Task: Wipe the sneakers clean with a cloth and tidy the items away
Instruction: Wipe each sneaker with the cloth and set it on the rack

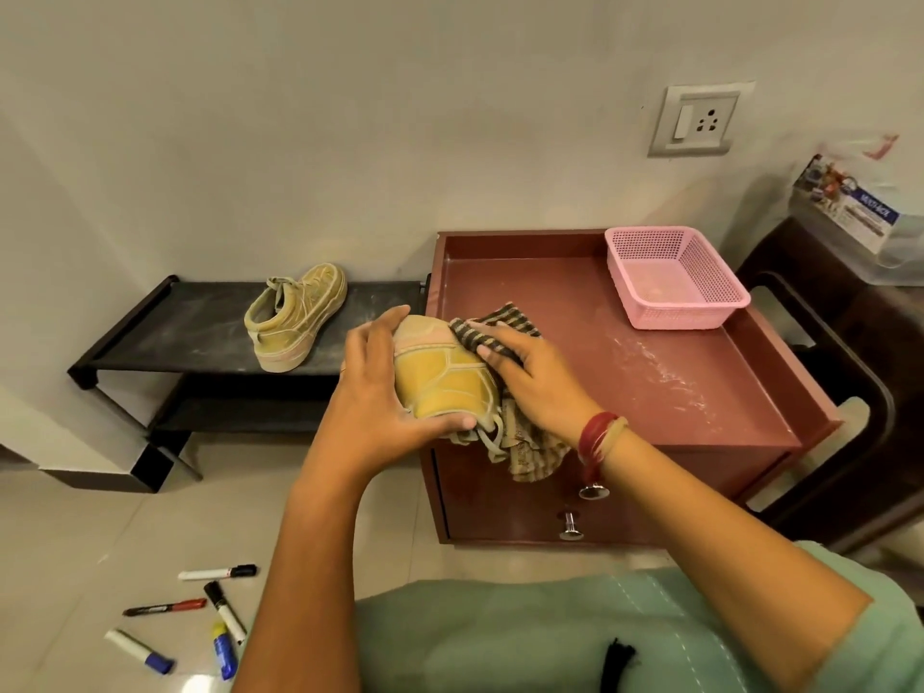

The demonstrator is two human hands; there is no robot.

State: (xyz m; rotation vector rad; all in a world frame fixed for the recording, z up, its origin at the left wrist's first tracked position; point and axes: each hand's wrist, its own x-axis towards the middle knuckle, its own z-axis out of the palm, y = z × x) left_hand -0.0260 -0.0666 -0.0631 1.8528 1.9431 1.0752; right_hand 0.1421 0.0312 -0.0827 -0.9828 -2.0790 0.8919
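Observation:
My left hand (380,387) grips a yellow sneaker (440,377) at the front left corner of the red-brown cabinet top (650,352), thumb curled under its heel end. My right hand (530,377) presses a striped brown cloth (495,332) against the sneaker's right side; more of the cloth hangs below the shoe over the cabinet's front. The second yellow sneaker (292,322) stands upright on the top shelf of a low black rack (165,337) to the left.
A pink mesh basket (675,277) sits at the back right of the cabinet top. Several marker pens (215,612) lie on the tiled floor at the lower left. A dark chair (850,352) stands right of the cabinet. Two drawer knobs (580,507) stick out in front.

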